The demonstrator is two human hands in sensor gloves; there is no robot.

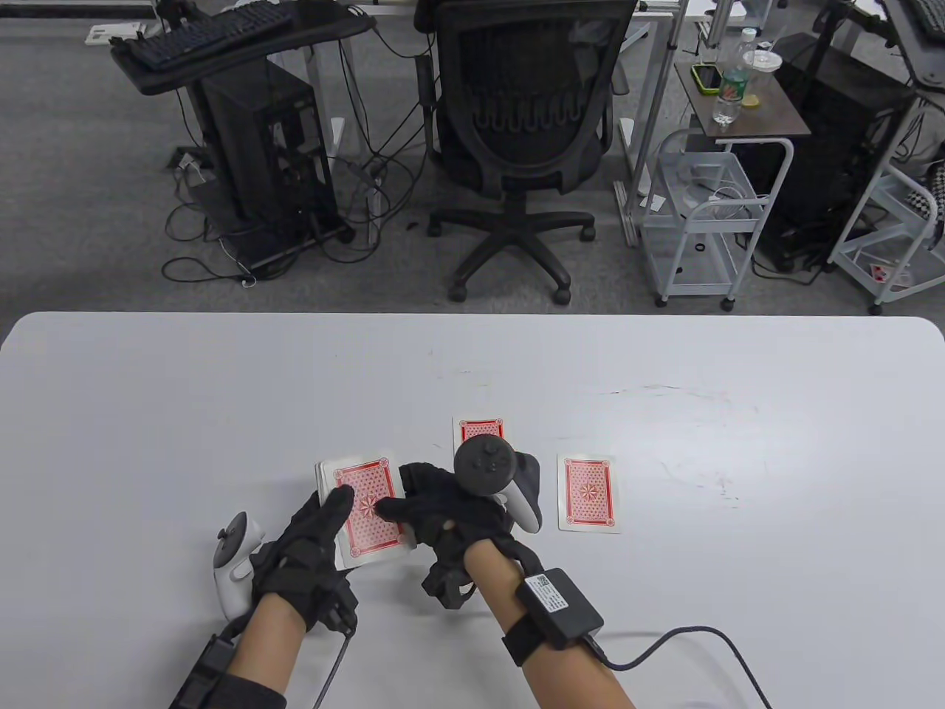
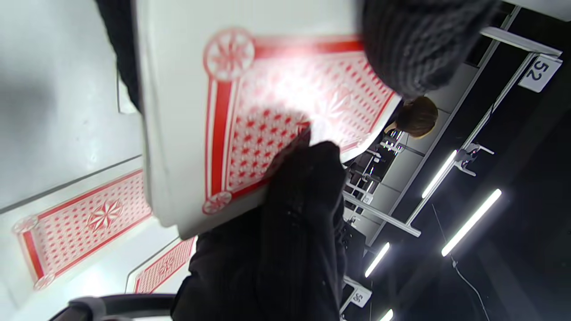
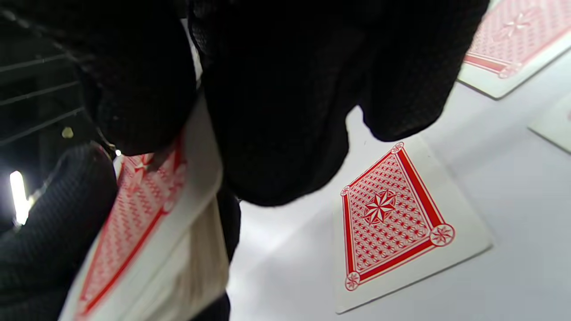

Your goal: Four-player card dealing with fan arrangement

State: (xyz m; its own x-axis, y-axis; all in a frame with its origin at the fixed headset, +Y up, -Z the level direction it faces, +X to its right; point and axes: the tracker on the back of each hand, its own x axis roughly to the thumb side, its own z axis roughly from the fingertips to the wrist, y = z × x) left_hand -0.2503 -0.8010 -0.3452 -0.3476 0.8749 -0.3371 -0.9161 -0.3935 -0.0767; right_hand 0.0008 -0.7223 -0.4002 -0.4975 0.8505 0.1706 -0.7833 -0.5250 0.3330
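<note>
My left hand grips a red-backed deck just above the white table, its thumb lying along the deck's left side. From the right, my right hand reaches over the deck and pinches the top card, thumb on its back and fingers at its right edge. Close up, that card sits slightly off the stack. One dealt card lies face down to the right. Another card lies behind my right hand, partly hidden by the tracker. The right wrist view shows a third card on the table below my fingers.
The white table stretches wide to the left, right and far side of the cards. A cable runs from my right wrist pack across the near right of the table. An office chair and carts stand beyond the far edge.
</note>
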